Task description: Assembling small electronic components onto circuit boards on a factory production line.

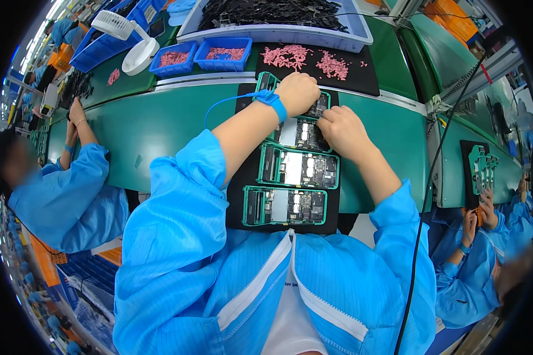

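Several opened phone assemblies in green frames lie in a column on a black mat (234,213). Nearest to me is one phone assembly (305,207), with another phone assembly (326,171) beyond it. My left hand (297,93) bends over the farthest phone assembly (267,81), fingers curled down and their tips hidden. At the right edge of the phone assembly behind it (288,131), my right hand (342,131) has its fingers pressed together. Whatever either hand pinches is too small or covered. A blue wrist strap (271,103) with a cord circles my left wrist.
Small pink pieces (285,56) lie on a dark mat beyond the bench. Blue trays (224,64) of pink pieces and a large bin (361,41) of black parts stand behind. A white fan (139,56) is far left. Co-workers sit on both sides; a black cable (423,219) hangs right.
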`<state>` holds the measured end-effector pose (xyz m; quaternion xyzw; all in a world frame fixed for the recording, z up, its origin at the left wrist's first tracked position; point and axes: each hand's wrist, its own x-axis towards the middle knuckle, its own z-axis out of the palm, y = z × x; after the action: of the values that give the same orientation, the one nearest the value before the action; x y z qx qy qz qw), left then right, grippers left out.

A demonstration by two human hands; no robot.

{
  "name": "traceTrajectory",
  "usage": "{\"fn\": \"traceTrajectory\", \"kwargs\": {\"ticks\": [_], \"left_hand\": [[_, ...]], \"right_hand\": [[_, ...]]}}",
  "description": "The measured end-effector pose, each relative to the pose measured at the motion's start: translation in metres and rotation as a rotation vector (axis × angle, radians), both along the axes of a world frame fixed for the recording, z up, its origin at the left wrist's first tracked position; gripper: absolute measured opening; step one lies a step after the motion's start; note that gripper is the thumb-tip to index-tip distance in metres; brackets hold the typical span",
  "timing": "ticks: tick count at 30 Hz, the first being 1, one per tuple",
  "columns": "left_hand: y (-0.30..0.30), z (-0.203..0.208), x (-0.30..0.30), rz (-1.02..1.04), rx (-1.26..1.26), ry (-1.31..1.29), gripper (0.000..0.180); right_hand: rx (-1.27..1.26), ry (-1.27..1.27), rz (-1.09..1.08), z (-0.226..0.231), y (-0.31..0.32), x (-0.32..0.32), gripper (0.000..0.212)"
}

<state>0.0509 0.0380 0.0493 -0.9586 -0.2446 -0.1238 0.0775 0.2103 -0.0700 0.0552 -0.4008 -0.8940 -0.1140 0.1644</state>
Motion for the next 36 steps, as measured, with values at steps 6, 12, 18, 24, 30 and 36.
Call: {"fn": "traceTrajectory", "kwargs": {"ticks": [6, 12, 18, 24, 30, 36], "left_hand": [[0.036, 0.029, 0.006, 0.055, -0.496, -0.012, 0.019], [0.073, 0.012, 0.023, 0.122, -0.417, -0.062, 0.019], [0.082, -0.003, 0.039, 0.103, -0.438, -0.011, 0.012], [0.085, -0.013, 0.045, 0.228, -0.490, 0.056, 0.013], [0.086, -0.007, 0.046, 0.199, -0.530, 0.032, 0.014], [0.089, -0.002, 0.045, 0.159, -0.539, 0.074, 0.013]], "right_hand": [[-0.097, 0.085, 0.068, 0.001, -0.007, 0.010, 0.011], [-0.313, 0.620, -0.034, 0.001, 0.014, 0.026, 0.010], [-0.239, 0.731, -0.534, -0.036, 0.080, 0.054, 0.010], [-0.244, 0.430, -0.819, -0.028, 0.105, 0.035, 0.014], [-0.118, 0.248, -0.751, -0.028, 0.113, 0.030, 0.009], [-0.112, 0.387, -0.627, -0.033, 0.077, 0.039, 0.008]]}}
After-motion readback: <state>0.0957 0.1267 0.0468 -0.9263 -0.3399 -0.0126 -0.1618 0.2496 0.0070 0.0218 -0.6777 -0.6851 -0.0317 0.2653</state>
